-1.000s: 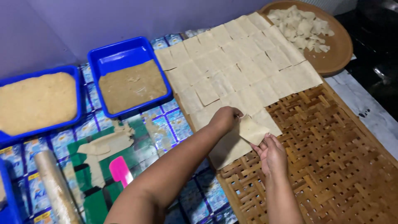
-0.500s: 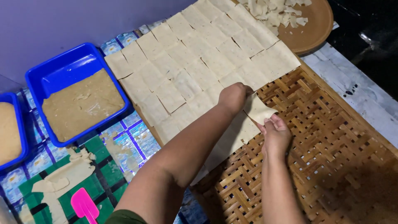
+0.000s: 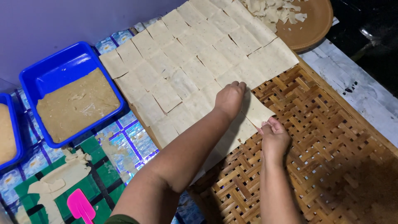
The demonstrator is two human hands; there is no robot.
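The right hand [image 3: 274, 139] has its grip pinched on the near corner of a thin, limp, tearable dough square [image 3: 258, 111] while the left hand [image 3: 229, 98] presses fingertips flat on its far edge over the woven bamboo tray [image 3: 331, 141].

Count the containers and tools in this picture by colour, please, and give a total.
Blue trays: 2, one filled with tan mixture and one cut off at the left edge.
Brown round tray: 1.
Brown woven mat: 1.
Pink spatula: 1.
Total: 5.
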